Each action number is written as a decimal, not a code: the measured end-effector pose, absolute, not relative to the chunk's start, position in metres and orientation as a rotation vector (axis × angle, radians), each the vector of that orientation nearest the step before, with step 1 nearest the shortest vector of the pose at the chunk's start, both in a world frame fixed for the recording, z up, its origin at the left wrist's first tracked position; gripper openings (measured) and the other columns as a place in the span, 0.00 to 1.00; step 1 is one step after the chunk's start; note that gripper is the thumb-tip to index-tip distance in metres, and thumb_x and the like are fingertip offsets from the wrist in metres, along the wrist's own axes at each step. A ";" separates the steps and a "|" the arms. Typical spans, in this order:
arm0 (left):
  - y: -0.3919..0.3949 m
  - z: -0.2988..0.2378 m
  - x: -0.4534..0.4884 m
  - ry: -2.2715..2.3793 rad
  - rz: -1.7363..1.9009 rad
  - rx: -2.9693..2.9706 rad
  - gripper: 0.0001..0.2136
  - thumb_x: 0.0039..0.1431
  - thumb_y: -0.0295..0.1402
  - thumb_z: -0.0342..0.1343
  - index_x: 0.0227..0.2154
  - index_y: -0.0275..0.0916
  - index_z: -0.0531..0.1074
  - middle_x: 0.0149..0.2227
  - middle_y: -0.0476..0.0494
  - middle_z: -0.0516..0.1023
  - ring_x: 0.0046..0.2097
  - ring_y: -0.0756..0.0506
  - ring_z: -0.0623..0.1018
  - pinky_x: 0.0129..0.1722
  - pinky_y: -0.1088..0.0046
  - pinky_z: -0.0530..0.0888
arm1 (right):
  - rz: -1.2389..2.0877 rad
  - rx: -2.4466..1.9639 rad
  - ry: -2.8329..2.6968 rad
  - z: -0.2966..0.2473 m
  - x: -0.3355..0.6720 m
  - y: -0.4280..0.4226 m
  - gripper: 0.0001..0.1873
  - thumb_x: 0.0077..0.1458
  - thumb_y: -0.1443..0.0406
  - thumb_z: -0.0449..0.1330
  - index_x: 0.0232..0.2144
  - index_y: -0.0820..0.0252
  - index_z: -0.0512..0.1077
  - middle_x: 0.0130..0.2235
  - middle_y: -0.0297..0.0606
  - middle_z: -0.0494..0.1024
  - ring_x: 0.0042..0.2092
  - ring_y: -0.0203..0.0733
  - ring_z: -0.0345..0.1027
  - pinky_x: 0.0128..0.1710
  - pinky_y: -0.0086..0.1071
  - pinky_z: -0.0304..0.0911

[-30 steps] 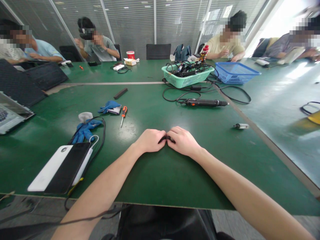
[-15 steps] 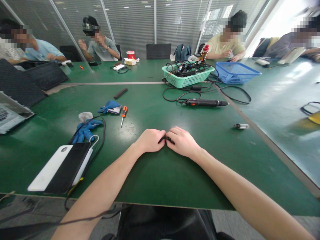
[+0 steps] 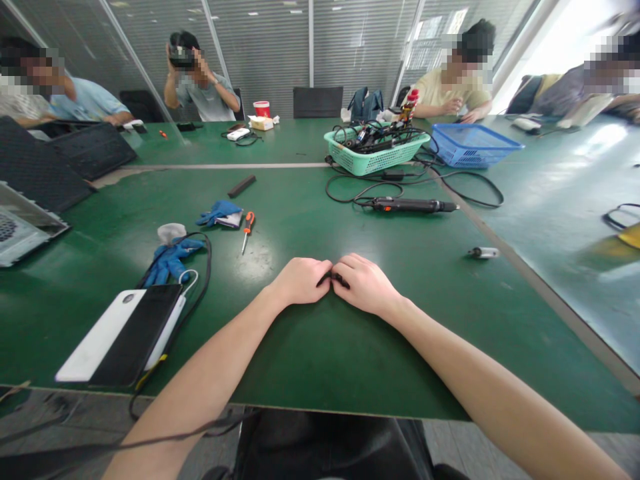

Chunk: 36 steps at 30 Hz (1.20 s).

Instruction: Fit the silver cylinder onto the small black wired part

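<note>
**Near the front edge of the worktop: both hands closed on one small black part**

Toward the front edge of the green worktop (image 3: 320, 360), roughly midway along it, left hand (image 3: 301, 281) and right hand (image 3: 366, 283) curled knuckles-up, resting on the surface, fingertips meeting. Between them, pinched from both sides, a small black part (image 3: 333, 277), mostly hidden by the fingers; kind not discernible. Both hands nearly shut, fingers folded under.

Beyond the left hand, farther from the front edge, an orange-handled screwdriver (image 3: 247, 230) lying flat, with a blue glove (image 3: 218, 213) just beside it. Nearer the left edge, a second blue glove (image 3: 173, 260) beside a black cable (image 3: 203, 280) looping toward the front-left corner. At that corner, a black phone (image 3: 135, 337) lying on a white power bank (image 3: 97, 337).

Off to the right of the right hand, well apart, a small white cylindrical item (image 3: 483, 252) near the worktop's right edge. Toward the back right, a black electric screwdriver (image 3: 410, 206) lying flat amid cable loops, behind it a green basket (image 3: 375, 158) full of cables and tools, and a blue basket (image 3: 473, 145) beside it on the adjoining worktop. Near the back edge, a short black bar (image 3: 241, 186).

Along the far side, other people seated, hands busy with their own things.
</note>
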<state>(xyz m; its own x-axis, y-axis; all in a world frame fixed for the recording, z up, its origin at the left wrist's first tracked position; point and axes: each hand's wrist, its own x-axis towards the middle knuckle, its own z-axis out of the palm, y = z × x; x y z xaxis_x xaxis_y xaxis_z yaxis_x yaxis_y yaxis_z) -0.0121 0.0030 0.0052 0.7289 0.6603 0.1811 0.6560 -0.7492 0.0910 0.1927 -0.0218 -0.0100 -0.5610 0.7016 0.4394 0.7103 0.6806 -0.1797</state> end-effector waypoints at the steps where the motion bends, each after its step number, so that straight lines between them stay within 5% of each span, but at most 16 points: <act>1: 0.003 0.005 -0.012 1.103 0.316 2.905 0.05 0.65 0.35 0.50 0.37 0.40 0.69 0.34 0.44 0.78 0.36 0.42 0.79 0.34 0.68 0.71 | -0.023 -1.090 -2.411 -0.010 0.193 -0.022 0.05 0.63 0.68 0.58 0.33 0.59 0.70 0.36 0.39 0.72 0.40 0.43 0.63 0.42 0.35 0.60; 36: 0.005 0.002 -0.013 1.065 0.334 2.933 0.06 0.66 0.35 0.50 0.38 0.40 0.69 0.34 0.46 0.78 0.36 0.43 0.79 0.34 0.67 0.70 | -0.038 -1.133 -2.433 -0.012 0.193 -0.020 0.04 0.60 0.68 0.57 0.32 0.59 0.68 0.34 0.39 0.71 0.39 0.43 0.63 0.41 0.35 0.58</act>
